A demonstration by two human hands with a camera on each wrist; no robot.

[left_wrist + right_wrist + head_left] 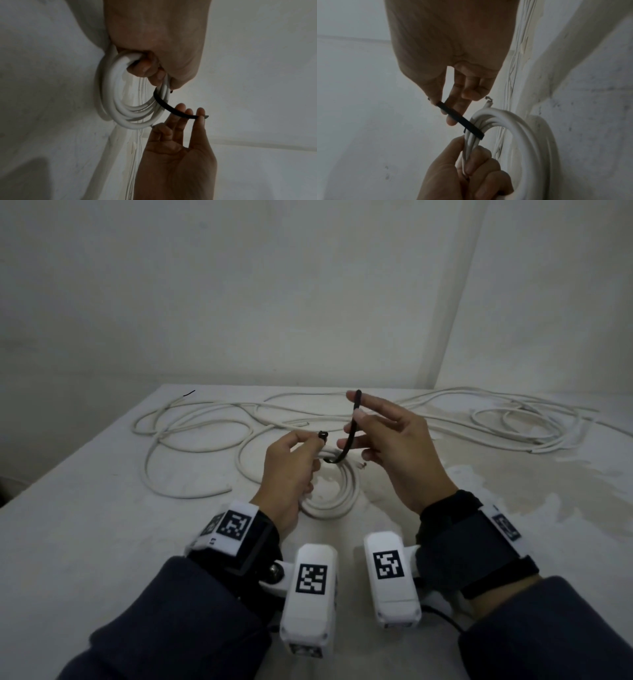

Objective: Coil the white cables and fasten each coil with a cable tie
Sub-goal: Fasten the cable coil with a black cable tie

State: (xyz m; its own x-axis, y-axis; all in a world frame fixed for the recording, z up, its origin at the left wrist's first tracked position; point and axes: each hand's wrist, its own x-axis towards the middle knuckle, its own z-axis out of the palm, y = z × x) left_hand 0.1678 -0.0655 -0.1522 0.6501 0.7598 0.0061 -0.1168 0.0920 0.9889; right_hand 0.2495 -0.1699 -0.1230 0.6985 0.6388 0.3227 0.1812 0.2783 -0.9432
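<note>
white cable coil: left hand clutches it with the black plastic tie's head; right hand pinches the tail. a slack pinch could let the tail spring free of the coil.

The coil of white cable looked smooth and plastic-sheathed, the black cable tie matt plastic, the table rough and stained.

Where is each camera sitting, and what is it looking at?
Head: looks down from above at the table; shows both hands, wrists and sleeves.
Left wrist: looks along the left hand gripping the white coil; right hand opposite.
Right wrist: looks along the right hand pinching the black cable tie; left hand opposite.
All views share hands, coil and tie.
</note>
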